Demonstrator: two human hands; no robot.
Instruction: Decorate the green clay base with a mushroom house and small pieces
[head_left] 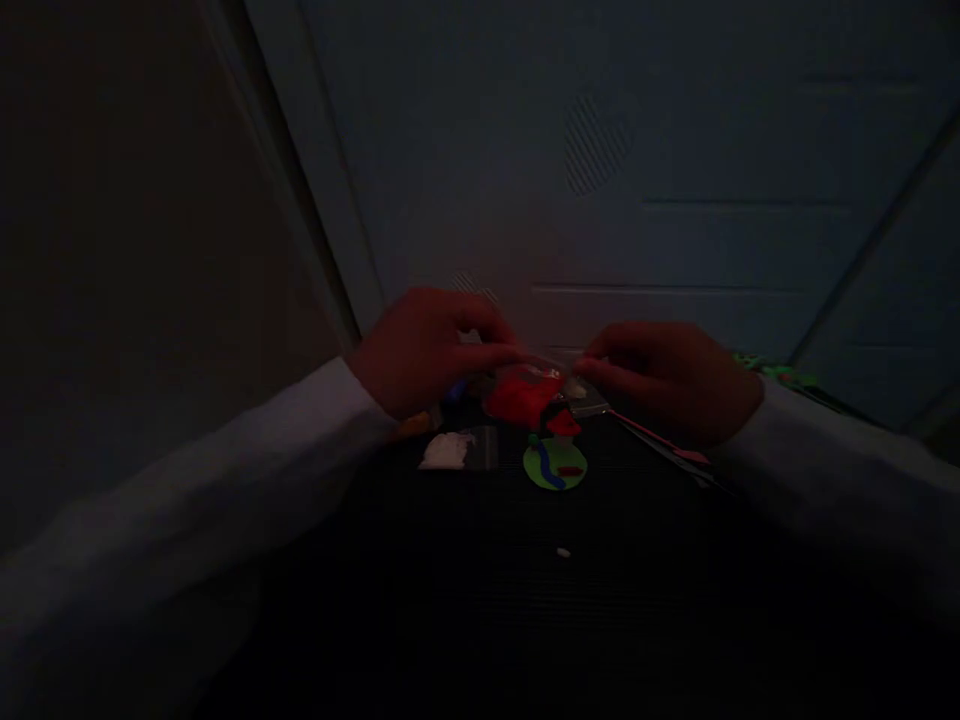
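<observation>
Our left hand [431, 352] apparently pinches a red-filled bag [523, 400]; we cannot tell what our right hand [667, 378], nearly closed, holds.

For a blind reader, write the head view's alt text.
A person's left hand and right hand are at a transparent bag of red material, grip unclear in dim light. Nearer, on a dark table, lie a green disc bearing a blue wavy strip and red piece, a zip bag of pale material, and a small white piece.

Disc [564, 456] light green, its wavy strip [547, 468] blue, small bar [571, 471] dark red. Large bag [517, 400] bright red, small bag [450, 450] pale pink inside. Heart [596, 147] striped, table [510, 610] black.
</observation>
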